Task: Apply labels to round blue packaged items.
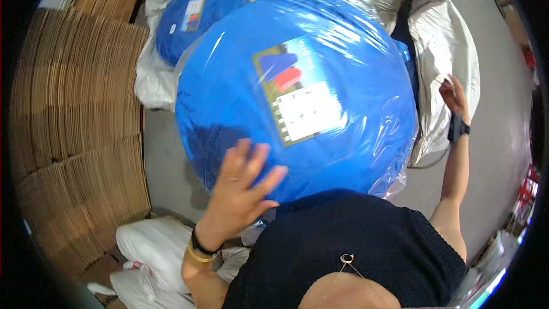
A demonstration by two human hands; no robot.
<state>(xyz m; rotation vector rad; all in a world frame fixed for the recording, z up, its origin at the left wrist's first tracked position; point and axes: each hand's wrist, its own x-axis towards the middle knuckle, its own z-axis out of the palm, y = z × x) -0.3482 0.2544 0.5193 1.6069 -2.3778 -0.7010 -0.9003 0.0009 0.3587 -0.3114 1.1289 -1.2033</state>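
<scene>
A big round flat blue package point(366, 120), which looks like a folded pop-up tent in clear plastic, fills the middle in front of my body. A printed card point(297, 88) with pictures of a blue and a red tent lies under the plastic. My left hand point(243, 189) is spread open over its near left edge, slightly blurred. At the right, my right hand point(456, 97) has its fingers curled in on a fold of the large off-white sack point(449, 40). A smaller-looking blue round package point(220, 0) lies behind, upon the sack material.
Tall stacks of flattened cardboard point(86, 91) stand along the left. White plastic bags point(154, 252) lie at the lower left. Grey floor point(500, 91) runs along the right, with boxes and red items point(529, 186) at the far right edge.
</scene>
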